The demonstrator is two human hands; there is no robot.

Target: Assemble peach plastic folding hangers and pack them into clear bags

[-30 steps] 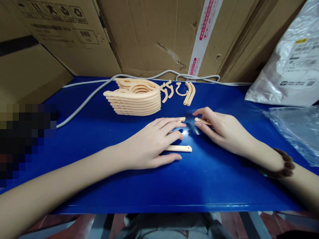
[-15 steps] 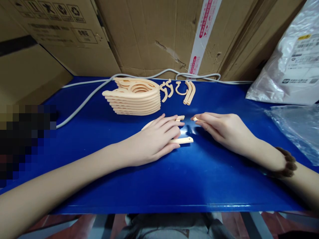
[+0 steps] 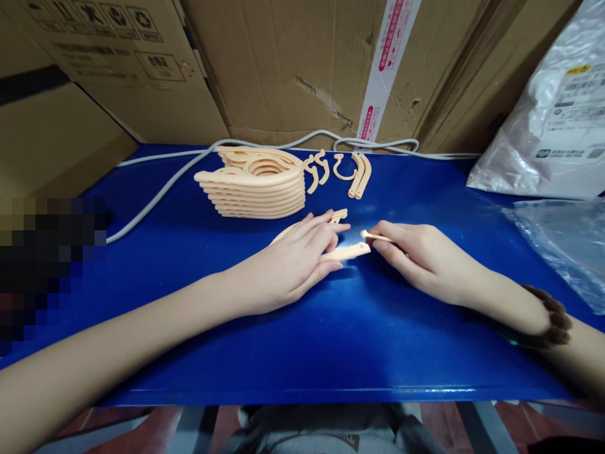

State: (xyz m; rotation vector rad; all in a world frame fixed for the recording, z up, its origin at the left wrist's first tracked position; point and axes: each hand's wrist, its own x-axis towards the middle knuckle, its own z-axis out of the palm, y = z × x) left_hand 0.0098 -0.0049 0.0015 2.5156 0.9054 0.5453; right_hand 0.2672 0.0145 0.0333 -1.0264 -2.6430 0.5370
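My left hand is closed over a cream plastic hanger part, its thumb along the near edge. Much of that part is hidden beneath my palm; two ends stick out to the right, the nearer one with a small hole. Between thumb and fingers, my right hand pinches a small cream hanger hook. The hook's knobbed tip points left, close to the hanger part's ends but apart from them. Behind my left hand stands a neat stack of cream hanger pieces.
Loose hooks and two curved arm pieces lie beyond my hands on the blue table. A white cable runs along the back. Cardboard boxes wall the far side; a plastic parcel bag sits at the right.
My right hand has drawn slightly nearer to me, showing more of the hook. The hanger part under my left hand has tilted, its ends shifting away from me.
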